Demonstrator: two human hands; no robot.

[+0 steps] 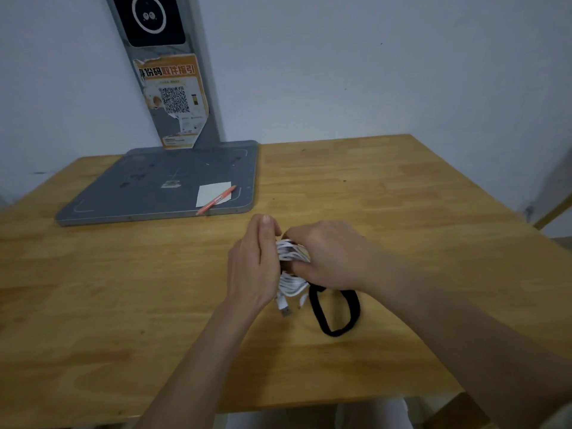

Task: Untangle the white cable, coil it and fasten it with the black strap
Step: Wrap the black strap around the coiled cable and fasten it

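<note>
Two bare forearms reach in from six o'clock and meet over the middle of a wooden table (387,187). Between them sits the white cable (289,267), already gathered into a tight bundle of loops, with a plug end (286,311) hanging out at the bundle's six o'clock. The left hand (257,267) is curled round the bundle from its nine o'clock side, thumb and fingers closed on the loops. The right hand (328,258) grips from three o'clock, its fingers bent in against the coil; whether it also pinches the strap cannot be told. The black strap (335,311) trails out from under the right hand toward five o'clock as a slack loop, lying on the wood just beside the plug.

Outward from there, the table top is pale butcher-block with a visible grain, its near edge at six o'clock. At ten o'clock from the hands rests a grey metal base plate (139,187) carrying a white paper slip (210,195) and an orange pen (216,200) that lies across the slip's lower edge. A grey post (210,113) rises from the plate at eleven o'clock, bearing an orange sticker with a QR code (173,100) and a dark screen (148,17) above it. Behind everything stands a plain pale wall (371,72).
</note>
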